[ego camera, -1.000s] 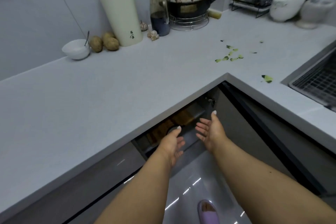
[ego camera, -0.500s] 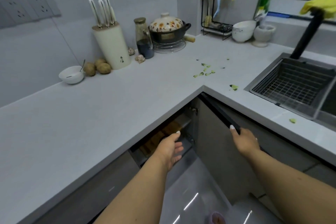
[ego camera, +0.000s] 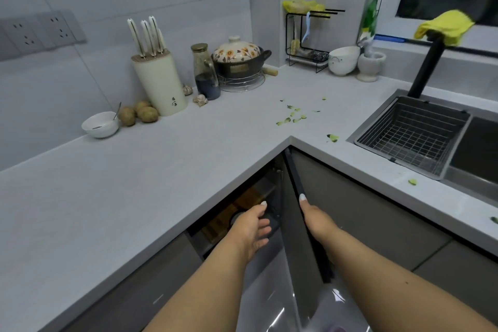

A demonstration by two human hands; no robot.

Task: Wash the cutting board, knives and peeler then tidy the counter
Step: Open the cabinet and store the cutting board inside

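Under the counter corner a cabinet stands open, with a brown wooden cutting board [ego camera: 229,217] lying inside. My left hand [ego camera: 250,226] reaches to the opening with relaxed fingers, just over a dark round thing, holding nothing. My right hand [ego camera: 316,221] holds the dark top edge of the cabinet door [ego camera: 292,170], thumb lying along it; its fingers are hidden behind the door. White-handled knives [ego camera: 147,35] stand in a cream knife block [ego camera: 160,83] at the back wall. Green peel scraps [ego camera: 292,116] lie on the grey counter [ego camera: 134,183]. No peeler shows.
A white bowl [ego camera: 100,124] and potatoes [ego camera: 140,114] sit left of the block. A glass jar [ego camera: 204,73] and a flowered clay pot [ego camera: 238,58] stand to its right. A sink with a wire basket [ego camera: 412,135] and a faucet draped with a yellow cloth [ego camera: 444,25] are at right.
My right hand left the cabinet opening and took hold of the door's top edge; the door has swung leftward, narrowing the opening. My left hand stays at the opening. The view has lifted.
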